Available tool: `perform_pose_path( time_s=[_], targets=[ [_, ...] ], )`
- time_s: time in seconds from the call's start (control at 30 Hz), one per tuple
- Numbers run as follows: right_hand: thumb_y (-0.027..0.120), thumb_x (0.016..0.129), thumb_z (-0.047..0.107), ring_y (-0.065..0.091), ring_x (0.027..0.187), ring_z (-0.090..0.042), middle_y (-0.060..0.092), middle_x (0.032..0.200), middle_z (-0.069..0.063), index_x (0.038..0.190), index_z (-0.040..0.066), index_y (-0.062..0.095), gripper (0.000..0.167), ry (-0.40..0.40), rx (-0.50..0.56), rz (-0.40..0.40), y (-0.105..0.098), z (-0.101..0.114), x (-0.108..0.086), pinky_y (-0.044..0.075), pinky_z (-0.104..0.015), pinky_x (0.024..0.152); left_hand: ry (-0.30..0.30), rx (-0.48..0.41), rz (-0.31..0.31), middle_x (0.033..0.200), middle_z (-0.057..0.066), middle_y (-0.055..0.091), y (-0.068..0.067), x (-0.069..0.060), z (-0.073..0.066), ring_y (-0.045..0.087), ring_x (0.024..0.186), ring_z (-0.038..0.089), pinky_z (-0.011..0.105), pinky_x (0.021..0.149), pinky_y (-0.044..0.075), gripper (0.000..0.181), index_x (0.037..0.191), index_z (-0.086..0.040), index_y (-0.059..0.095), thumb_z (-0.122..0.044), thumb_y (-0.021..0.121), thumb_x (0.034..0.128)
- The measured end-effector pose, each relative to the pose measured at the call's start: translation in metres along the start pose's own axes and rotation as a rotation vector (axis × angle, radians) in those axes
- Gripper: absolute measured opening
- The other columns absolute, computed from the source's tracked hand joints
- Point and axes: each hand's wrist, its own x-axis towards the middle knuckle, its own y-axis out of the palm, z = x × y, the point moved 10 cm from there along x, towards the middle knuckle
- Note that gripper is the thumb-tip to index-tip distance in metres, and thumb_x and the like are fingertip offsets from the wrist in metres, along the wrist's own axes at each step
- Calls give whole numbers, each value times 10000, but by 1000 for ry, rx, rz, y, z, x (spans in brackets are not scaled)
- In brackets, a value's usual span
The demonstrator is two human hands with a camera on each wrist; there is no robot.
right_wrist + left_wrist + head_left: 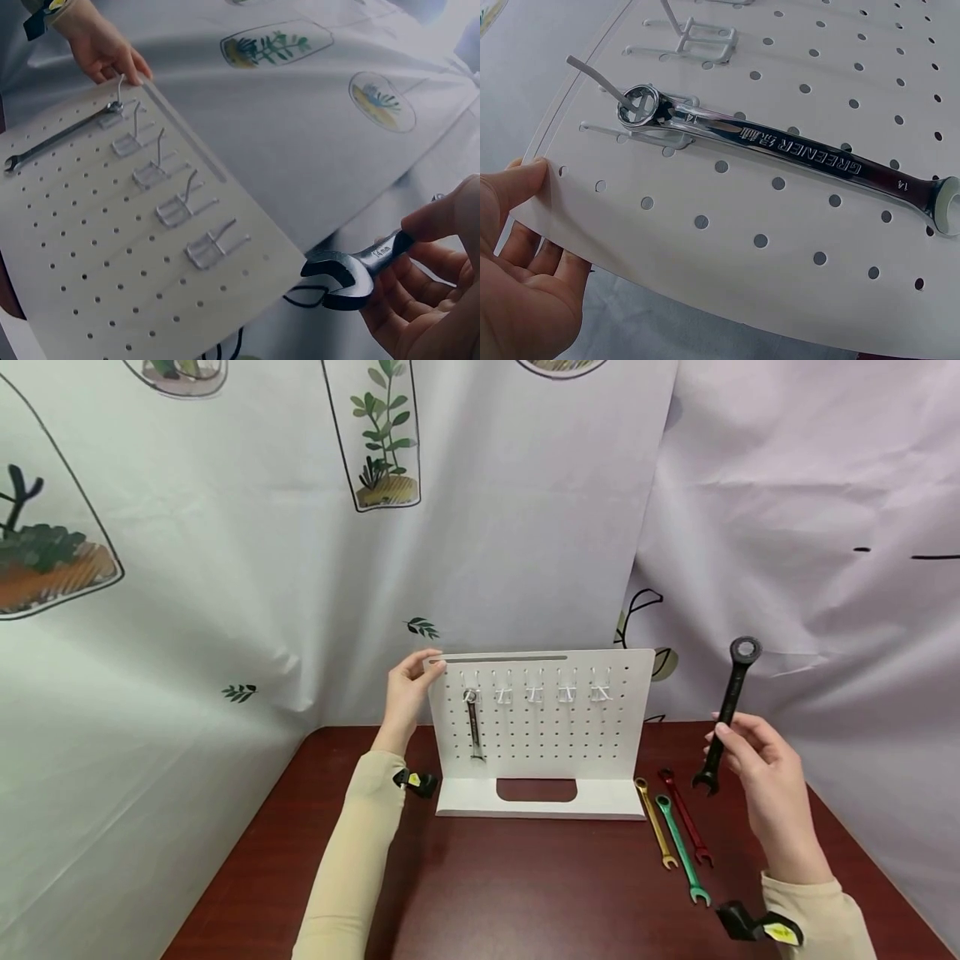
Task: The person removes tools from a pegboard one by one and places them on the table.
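Observation:
My left hand (407, 697) pinches the upper left corner of the white pegboard (540, 764), thumb on its front face, as the left wrist view also shows. A chrome wrench (780, 146) hangs by its ring end on the leftmost hook; the other hooks (567, 687) hold nothing. To the right of the board, my right hand (772, 789) holds a black wrench (729, 706) between thumb and fingers, ring end up and open end down. In the right wrist view the open end of the black wrench (349, 277) appears beside the board's edge.
Yellow (656, 825), green (682, 852) and red (686, 818) wrenches lie on the dark red table (525, 885), just right of the board's base. White cloth (525, 560) with plant drawings hangs behind the table.

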Motion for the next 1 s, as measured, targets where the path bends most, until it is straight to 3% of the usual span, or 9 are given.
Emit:
perform_pose_path(
  time_s=[0.27, 0.5, 0.73, 1.0],
  targets=[
    [626, 1004, 97, 653, 804, -74, 689, 916, 58, 1122, 103, 663, 124, 65, -105, 11, -20, -14, -4, 494, -172, 708, -7, -17, -5, 740, -65, 570, -1, -1, 3, 440, 724, 137, 318, 711, 363, 294, 1189, -97, 727, -226, 762, 927],
    [625, 1010, 125, 650, 784, -62, 695, 884, 67, 1110, 158, 671, 115, 144, -131, 18, -37, -32, -10, 484, -172, 690, 5, -16, 1, 739, -45, 547, 0, -1, 0, 423, 715, 131, 310, 694, 349, 313, 1199, -84, 725, -239, 761, 929],
    [618, 1018, 153, 645, 747, -68, 695, 856, 82, 1086, 200, 657, 91, 206, -174, 9, -54, -46, -16, 479, -174, 670, -25, -23, 8, 734, -49, 518, 0, 1, 3, 401, 706, 122, 287, 679, 329, 333, 1241, -53, 707, -189, 745, 939],
    [592, 1037, 245, 618, 703, -106, 655, 844, 96, 1045, 263, 667, 77, 330, -383, 41, -75, -69, -26, 498, -253, 623, -17, -25, 25, 802, -50, 577, 2, 1, 1, 408, 730, 126, 297, 683, 325, 344, 1255, -63, 702, -202, 742, 943]
  ],
)
